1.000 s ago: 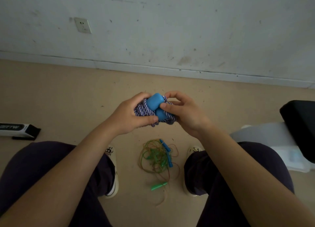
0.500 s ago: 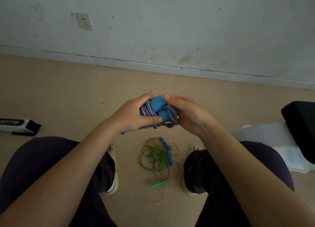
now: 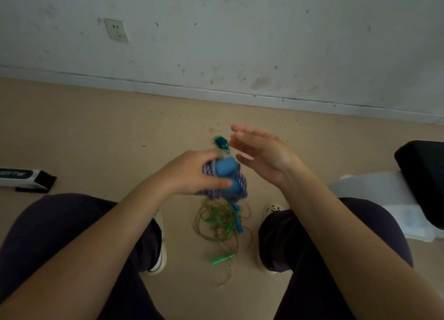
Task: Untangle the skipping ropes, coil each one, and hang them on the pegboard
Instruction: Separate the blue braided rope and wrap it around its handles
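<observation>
My left hand (image 3: 192,173) grips a coiled purple-and-white braided skipping rope (image 3: 236,186) with two blue handles (image 3: 224,167) bundled in it. My right hand (image 3: 264,153) is off the coil, just to its right, with fingers straight and spread. A small green-blue piece (image 3: 221,143) shows just left of the right fingertips, blurred. On the floor between my feet lies a tangle of thin green and orange ropes (image 3: 219,222) with a blue handle (image 3: 237,220) and a green handle (image 3: 222,259). No pegboard is in view.
I sit with my knees apart, one shoe (image 3: 158,245) on each side of the tangle. A black-and-white box (image 3: 24,179) lies on the floor at left. A black seat (image 3: 422,175) and white plastic bag (image 3: 374,197) are at right. The wall with a socket (image 3: 117,30) stands ahead.
My right hand has let go of the braided coil and lifted away up and right, fingers opening. The left hand keeps its grip on the coil. A small green-blue piece has appeared near the right fingertips.
</observation>
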`<state>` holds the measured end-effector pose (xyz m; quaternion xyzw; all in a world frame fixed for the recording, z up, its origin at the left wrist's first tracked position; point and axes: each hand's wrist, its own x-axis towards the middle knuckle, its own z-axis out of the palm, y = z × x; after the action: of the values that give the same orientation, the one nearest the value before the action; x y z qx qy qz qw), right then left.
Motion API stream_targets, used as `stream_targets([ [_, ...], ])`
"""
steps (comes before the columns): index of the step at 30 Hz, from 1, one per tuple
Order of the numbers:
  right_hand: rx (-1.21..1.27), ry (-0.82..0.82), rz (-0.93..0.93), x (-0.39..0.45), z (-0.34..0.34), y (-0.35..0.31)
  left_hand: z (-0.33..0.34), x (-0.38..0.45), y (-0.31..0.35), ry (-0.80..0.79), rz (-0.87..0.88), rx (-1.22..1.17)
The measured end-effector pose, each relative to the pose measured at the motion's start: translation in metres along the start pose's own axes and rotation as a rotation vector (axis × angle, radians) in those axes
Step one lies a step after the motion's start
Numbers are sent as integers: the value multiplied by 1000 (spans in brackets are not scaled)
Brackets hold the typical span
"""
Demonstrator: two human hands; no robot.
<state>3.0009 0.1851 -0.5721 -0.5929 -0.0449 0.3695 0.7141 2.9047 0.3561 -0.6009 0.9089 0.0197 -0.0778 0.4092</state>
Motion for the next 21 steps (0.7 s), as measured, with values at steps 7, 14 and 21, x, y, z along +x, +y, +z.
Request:
stream_targets([
  [7, -277, -6, 41, 0, 0, 3, -18, 0, 0, 146, 41, -144],
  [14, -215, -96, 121, -6, -1, 1, -15, -2, 1, 154, 52, -188],
  [21, -136, -149, 115, -1, -2, 4, -11, -2, 5, 192, 5, -252],
])
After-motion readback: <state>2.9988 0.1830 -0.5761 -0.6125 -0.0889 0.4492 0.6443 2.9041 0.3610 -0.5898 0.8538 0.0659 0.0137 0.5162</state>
